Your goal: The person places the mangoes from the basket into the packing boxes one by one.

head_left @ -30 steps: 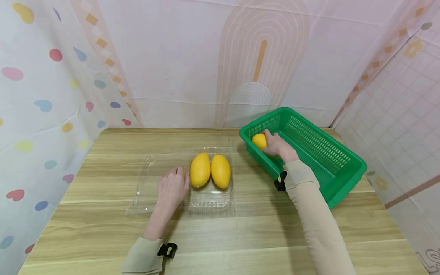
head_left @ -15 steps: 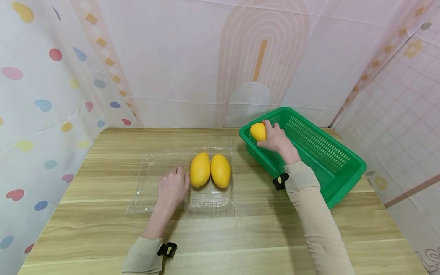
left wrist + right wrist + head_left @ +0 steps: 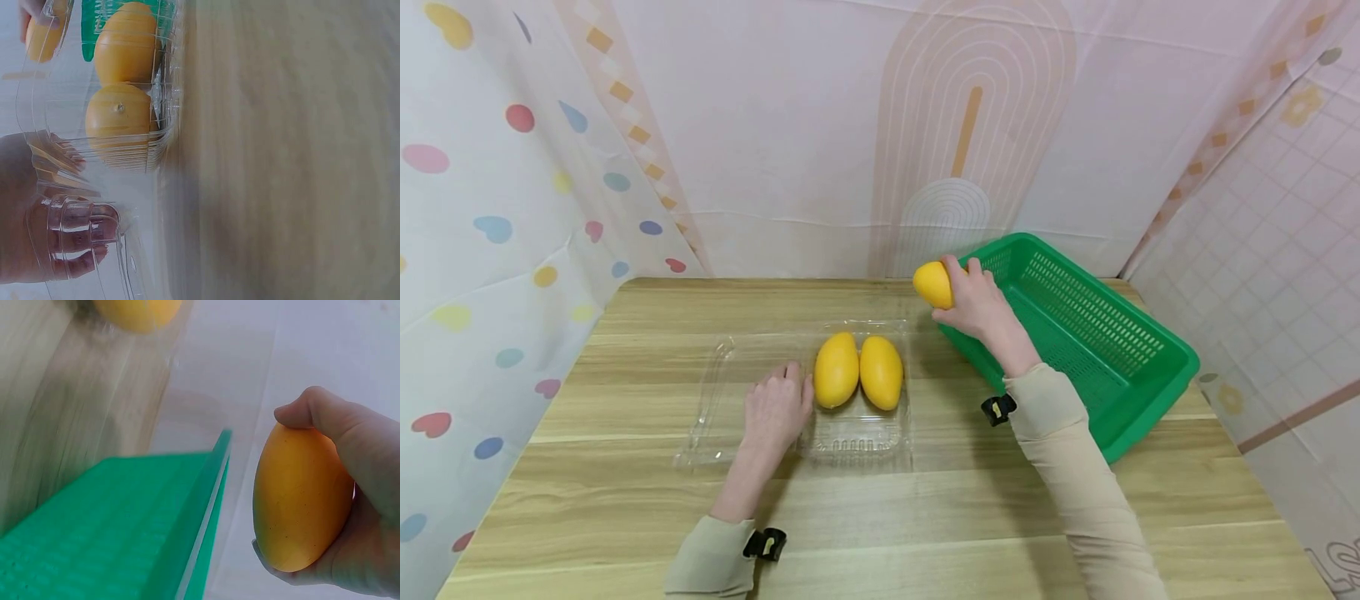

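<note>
In the head view my right hand [image 3: 973,300] grips a yellow mango [image 3: 933,285] above the left rim of the green basket [image 3: 1078,333]. The right wrist view shows the thumb on one end of this mango [image 3: 303,500] and fingers curled round the other. A clear plastic clamshell container [image 3: 857,446] lies unfolded on the table, with two mangoes, one on the left [image 3: 837,371] and one on the right [image 3: 882,372], side by side in its right half. My left hand [image 3: 777,404] holds the container near its fold, fingers bent over the lid side [image 3: 81,237].
The wooden table [image 3: 625,517] ends at a patterned cloth backdrop [image 3: 790,142] behind and at both sides. The green basket stands at the back right, set at an angle. A strip of table lies between the container and the basket.
My right hand has lifted the mango out of the basket and carried it left past the rim. The left hand and the container have stayed in place.
</note>
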`<state>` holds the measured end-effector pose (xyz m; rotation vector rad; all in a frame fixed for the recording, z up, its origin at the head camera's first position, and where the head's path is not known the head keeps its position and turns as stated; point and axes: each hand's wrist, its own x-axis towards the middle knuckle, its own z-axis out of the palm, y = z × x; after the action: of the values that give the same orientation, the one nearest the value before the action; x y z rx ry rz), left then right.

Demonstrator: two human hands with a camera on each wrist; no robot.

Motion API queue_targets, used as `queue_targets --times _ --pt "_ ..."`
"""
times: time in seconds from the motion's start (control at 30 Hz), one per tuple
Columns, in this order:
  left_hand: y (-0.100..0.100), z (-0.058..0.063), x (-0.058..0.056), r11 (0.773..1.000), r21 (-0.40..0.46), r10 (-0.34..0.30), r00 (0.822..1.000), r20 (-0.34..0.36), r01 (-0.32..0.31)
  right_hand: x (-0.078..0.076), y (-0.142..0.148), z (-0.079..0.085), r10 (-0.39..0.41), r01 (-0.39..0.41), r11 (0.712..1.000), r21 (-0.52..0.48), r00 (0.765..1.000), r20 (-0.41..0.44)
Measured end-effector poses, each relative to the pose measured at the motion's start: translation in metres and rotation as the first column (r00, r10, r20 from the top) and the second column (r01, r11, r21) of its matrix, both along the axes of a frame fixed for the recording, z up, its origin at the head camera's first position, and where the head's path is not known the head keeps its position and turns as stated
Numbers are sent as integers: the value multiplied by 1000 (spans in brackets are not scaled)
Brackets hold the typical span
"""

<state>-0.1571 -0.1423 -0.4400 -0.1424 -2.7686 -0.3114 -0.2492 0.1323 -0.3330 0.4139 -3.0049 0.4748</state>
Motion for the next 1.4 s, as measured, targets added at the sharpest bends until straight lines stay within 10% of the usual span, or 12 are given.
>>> queue_targets --times 0.97,1.4 --pt "2 -2 -1 1000 19 -3 1000 5 3 67 -77 -34 345 -333 934 128 934 -91" --pt "0 -2 -1 999 42 -13 999 34 12 84 -86 -60 418 -410 888 210 909 7"
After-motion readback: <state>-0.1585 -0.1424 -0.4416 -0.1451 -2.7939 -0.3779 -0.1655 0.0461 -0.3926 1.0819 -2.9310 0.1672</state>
